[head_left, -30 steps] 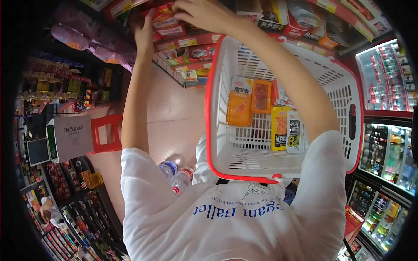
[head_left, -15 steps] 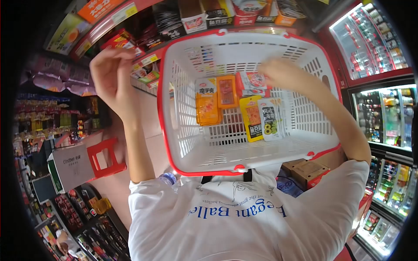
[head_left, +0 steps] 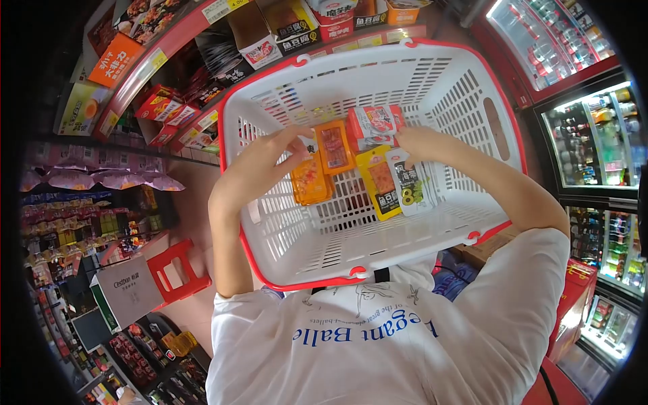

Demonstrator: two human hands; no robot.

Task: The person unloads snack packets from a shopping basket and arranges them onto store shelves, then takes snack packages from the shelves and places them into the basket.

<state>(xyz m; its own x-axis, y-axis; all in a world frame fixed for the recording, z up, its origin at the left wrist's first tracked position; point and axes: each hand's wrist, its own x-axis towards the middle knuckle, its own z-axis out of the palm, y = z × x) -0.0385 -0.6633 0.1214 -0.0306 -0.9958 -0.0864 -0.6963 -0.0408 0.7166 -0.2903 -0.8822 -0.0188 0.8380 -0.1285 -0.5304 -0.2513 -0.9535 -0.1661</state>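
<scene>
A white basket with a red rim (head_left: pixel 237 223) is in front of my chest. My left hand (head_left: pixel 266 162) reaches inside it, fingers bent and apart, over an orange snack packet (head_left: pixel 312 181) that it partly covers. Beside that packet lies another orange packet (head_left: pixel 335 147). My right hand (head_left: pixel 425 143) is at the edge of the red-and-white packets (head_left: pixel 373 125), its fingertips spread just above a white packet (head_left: pixel 409 189). Whether they touch it is hard to tell. A yellow-and-black packet (head_left: pixel 379 182) lies against the white one.
A shelf with open snack boxes (head_left: pixel 290 23) runs behind the basket. Glass-door drink fridges (head_left: pixel 594 142) stand on the right. On the left are a red plastic stool (head_left: pixel 179 273), a carton (head_left: pixel 128 283) and hanging snack racks (head_left: pixel 74 202).
My left hand has come down from above the basket's left rim to the orange packets. My right hand has lowered toward the packets. The view has shifted, and the basket appears tilted.
</scene>
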